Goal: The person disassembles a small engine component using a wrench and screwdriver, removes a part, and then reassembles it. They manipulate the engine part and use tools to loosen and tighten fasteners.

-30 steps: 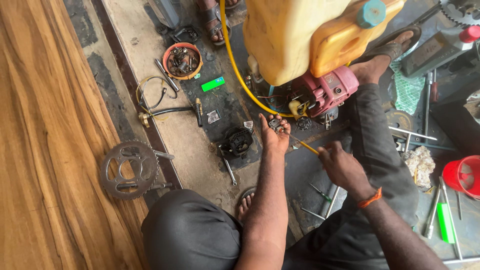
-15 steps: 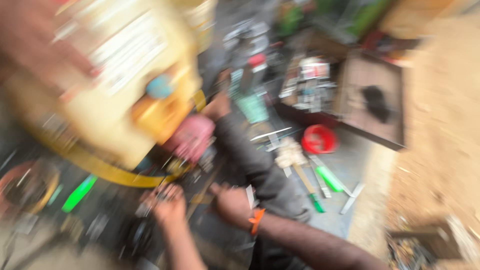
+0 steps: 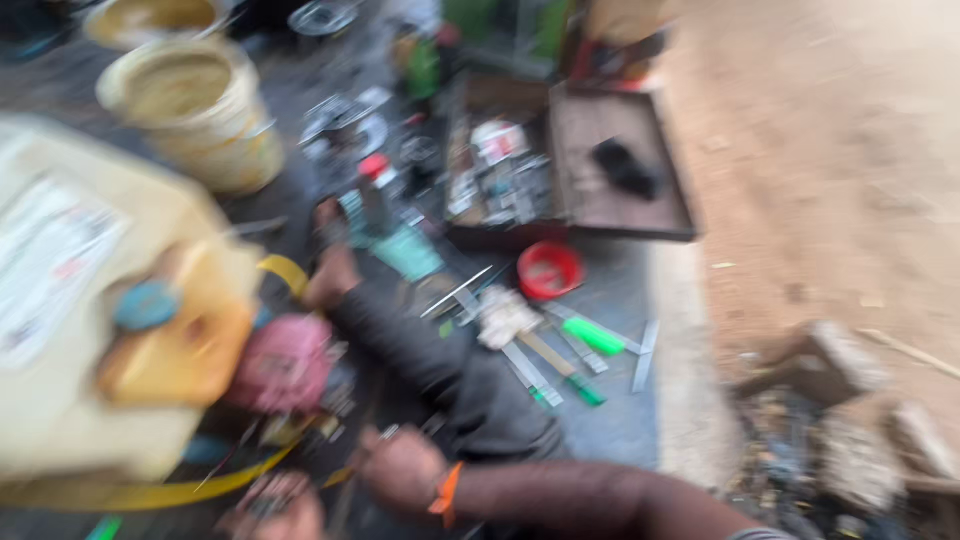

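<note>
Both hands sit just below the pink motor (image 3: 285, 362). The right hand (image 3: 400, 468) and left hand (image 3: 275, 505) are blurry; I cannot tell their grip.

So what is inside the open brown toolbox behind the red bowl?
The open brown toolbox shows one dark lump in its right half and pale, jumbled small parts in its left. Blur hides what they are, and anything beneath them.

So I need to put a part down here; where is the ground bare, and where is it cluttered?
Bare ground: the sandy strip right of the open toolbox, and the grey patch below the green-handled tools. It is crowded between the red bowl, the pale bucket and the yellow tank, where both hands work.
</note>
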